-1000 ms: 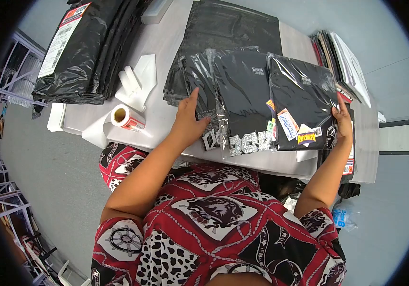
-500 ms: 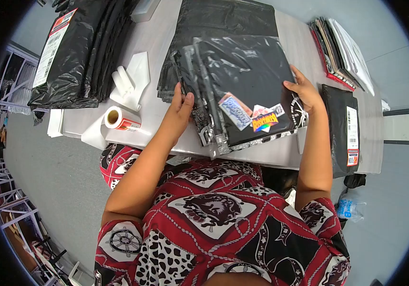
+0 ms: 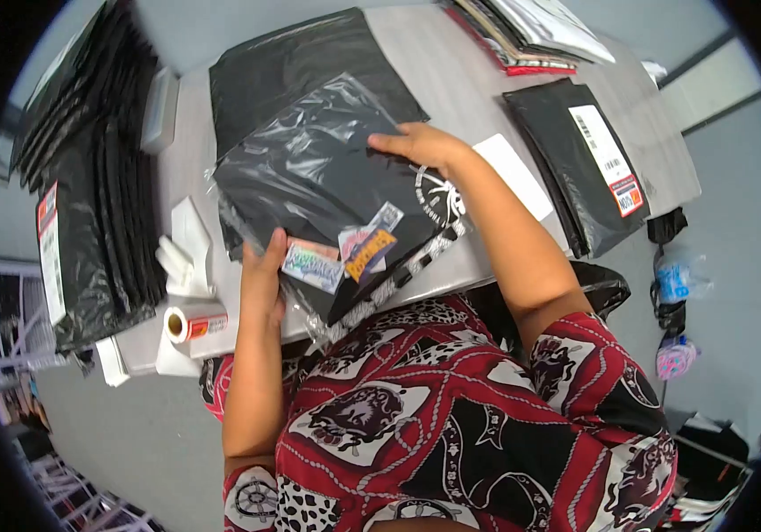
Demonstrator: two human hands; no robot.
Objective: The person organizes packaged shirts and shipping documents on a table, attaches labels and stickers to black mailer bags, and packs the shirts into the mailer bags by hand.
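Note:
A folded black garment in a clear plastic bag (image 3: 309, 191) lies tilted in front of me, with a white print near its right edge. Several colourful stickers (image 3: 345, 257) show at its lower part. At its lower left edge, my left hand (image 3: 262, 275) grips the bag, thumb on top beside the stickers. My right hand (image 3: 429, 149) holds the upper right edge, its thumb across the top face; some of its fingers are hidden. Behind the garment, partly covered by it, lies a black mailer bag (image 3: 309, 53).
Black parcels (image 3: 101, 222) are stacked on the left. A label roll (image 3: 194, 324) stands near the front edge by crumpled white backing paper (image 3: 190, 239). To the right are a labelled black parcel (image 3: 567, 151), a white sheet (image 3: 513, 177) and a pile of bagged garments (image 3: 531, 31).
The bagged garment has shifted and turned on the table, nearer the front edge. Both hands stay on it. My view has swung, and a white sheet shows beside my right forearm.

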